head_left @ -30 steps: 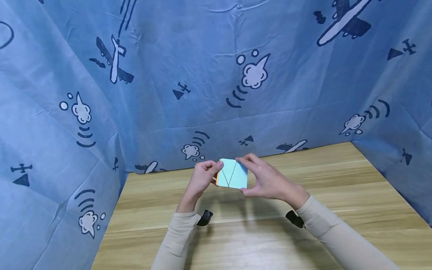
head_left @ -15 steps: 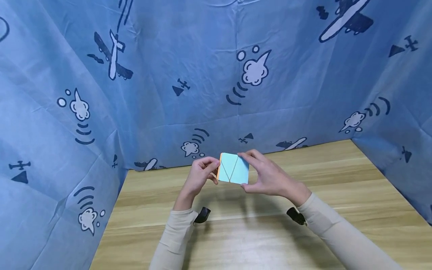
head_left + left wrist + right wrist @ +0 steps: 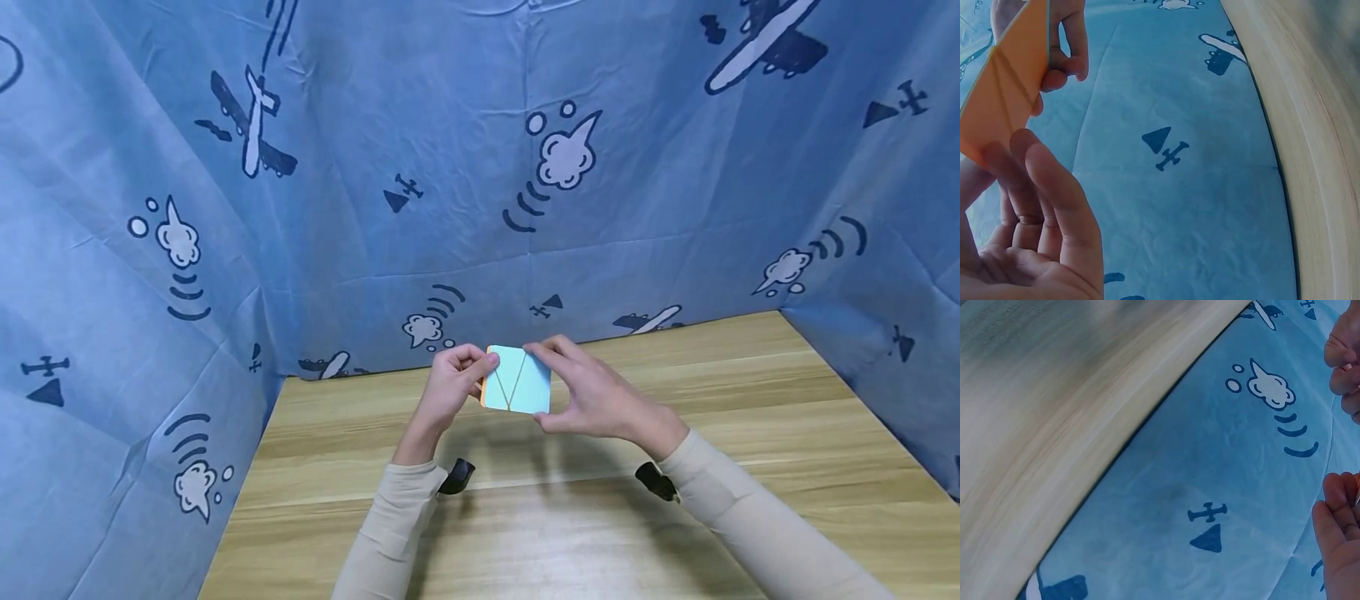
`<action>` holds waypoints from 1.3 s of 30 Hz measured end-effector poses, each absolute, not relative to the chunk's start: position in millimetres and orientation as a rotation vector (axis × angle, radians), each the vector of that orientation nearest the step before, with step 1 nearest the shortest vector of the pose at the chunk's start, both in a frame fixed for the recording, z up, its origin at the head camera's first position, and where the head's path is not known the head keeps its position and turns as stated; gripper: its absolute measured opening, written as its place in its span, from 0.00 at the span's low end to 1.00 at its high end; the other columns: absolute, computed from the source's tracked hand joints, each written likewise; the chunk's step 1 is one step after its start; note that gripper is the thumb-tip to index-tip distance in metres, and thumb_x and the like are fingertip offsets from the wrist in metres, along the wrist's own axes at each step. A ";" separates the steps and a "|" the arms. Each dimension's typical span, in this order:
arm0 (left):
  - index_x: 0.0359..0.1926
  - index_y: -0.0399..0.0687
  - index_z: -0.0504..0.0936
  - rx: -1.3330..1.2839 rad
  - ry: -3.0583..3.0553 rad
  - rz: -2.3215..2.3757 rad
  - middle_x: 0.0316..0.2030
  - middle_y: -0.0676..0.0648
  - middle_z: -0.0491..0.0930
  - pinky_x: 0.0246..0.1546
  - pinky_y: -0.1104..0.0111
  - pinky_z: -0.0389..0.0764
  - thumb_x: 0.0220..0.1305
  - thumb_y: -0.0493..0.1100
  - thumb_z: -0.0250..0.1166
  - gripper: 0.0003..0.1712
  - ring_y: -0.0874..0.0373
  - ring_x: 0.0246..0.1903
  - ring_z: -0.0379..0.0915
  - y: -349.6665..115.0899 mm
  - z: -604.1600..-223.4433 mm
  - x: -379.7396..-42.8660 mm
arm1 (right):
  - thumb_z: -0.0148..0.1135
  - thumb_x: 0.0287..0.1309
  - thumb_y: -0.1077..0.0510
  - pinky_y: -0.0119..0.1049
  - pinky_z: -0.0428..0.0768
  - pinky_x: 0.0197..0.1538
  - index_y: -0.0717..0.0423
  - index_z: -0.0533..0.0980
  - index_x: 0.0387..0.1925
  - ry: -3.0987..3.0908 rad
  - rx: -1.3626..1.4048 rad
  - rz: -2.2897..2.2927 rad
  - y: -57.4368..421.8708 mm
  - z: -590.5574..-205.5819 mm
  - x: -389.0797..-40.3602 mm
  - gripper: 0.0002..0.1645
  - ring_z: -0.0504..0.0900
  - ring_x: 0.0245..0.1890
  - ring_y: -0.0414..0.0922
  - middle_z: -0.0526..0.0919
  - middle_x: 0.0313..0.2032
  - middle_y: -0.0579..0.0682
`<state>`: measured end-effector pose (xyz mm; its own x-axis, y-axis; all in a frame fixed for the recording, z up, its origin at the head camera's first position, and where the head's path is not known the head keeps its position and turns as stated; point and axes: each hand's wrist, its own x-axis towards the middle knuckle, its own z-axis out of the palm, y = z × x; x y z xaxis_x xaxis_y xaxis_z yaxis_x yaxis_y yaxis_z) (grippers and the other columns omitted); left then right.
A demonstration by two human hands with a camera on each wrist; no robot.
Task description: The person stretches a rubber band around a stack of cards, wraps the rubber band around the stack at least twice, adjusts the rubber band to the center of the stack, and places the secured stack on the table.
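Raised over the table is a thin square card stack (image 3: pixel 527 382), light blue on the face toward me and orange on the back. A thin tan band like a rubber band (image 3: pixel 517 385) crosses the blue face in a V. My left hand (image 3: pixel 450 383) pinches the left edge, thumb on the blue face. At the opposite side my right hand (image 3: pixel 600 398) holds the square between thumb and forefinger, at its top and bottom corners. In the left wrist view the orange back (image 3: pixel 1010 87) also bears a V of band, with left fingertips (image 3: pixel 1025 144) at its lower end.
A wood-grain table (image 3: pixel 510 542) lies below both hands. Blue cloth (image 3: pixel 450 167) printed with planes and clouds hangs behind it and at both sides. Black wrist devices (image 3: pixel 457 477) sit at the sleeve cuffs.
The square rose slightly, then came back down a little. My left thumb, at the square's edge half a second ago, now lies on the blue face. The right hand keeps its hold.
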<state>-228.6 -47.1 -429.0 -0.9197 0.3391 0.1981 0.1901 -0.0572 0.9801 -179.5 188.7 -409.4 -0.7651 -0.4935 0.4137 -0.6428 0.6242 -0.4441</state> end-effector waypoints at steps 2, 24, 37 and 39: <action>0.30 0.33 0.80 0.595 2.092 2.131 0.20 0.48 0.79 0.18 0.68 0.80 0.69 0.39 0.66 0.13 0.60 0.20 0.76 -46.1 -429.0 -229.1 | 0.79 0.41 0.50 0.40 0.80 0.46 0.60 0.68 0.68 -2.584 0.934 0.859 188.6 -409.3 -179.3 0.52 0.76 0.48 0.44 0.73 0.54 0.51; 0.37 0.47 0.90 1.312 2.524 1.506 0.43 0.50 0.82 0.29 0.66 0.81 0.60 0.34 0.72 0.05 0.59 0.34 0.78 -77.3 -426.0 -230.2 | 0.77 0.36 0.51 0.37 0.78 0.42 0.59 0.71 0.65 -2.636 0.943 0.854 193.5 -409.6 -177.6 0.50 0.76 0.43 0.43 0.74 0.52 0.46; 0.36 0.48 0.90 1.399 2.523 1.466 0.40 0.52 0.82 0.30 0.69 0.82 0.60 0.34 0.73 0.05 0.61 0.35 0.78 -72.0 -428.6 -231.9 | 0.77 0.35 0.52 0.36 0.78 0.41 0.59 0.70 0.66 -2.651 0.988 0.869 198.4 -412.1 -178.7 0.51 0.75 0.42 0.40 0.74 0.53 0.45; 0.36 0.47 0.89 1.373 2.506 1.450 0.41 0.52 0.80 0.30 0.69 0.82 0.62 0.34 0.71 0.04 0.61 0.35 0.78 -71.0 -430.6 -231.5 | 0.77 0.35 0.52 0.36 0.78 0.42 0.59 0.70 0.66 -2.652 0.993 0.876 199.1 -412.7 -179.1 0.51 0.75 0.42 0.41 0.74 0.53 0.45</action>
<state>-231.5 -71.0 -430.6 -0.6312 0.6408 0.4369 0.6981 0.2240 0.6800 -179.1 199.1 -412.7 -0.7617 -0.5428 0.3539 -0.6468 0.6040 -0.4658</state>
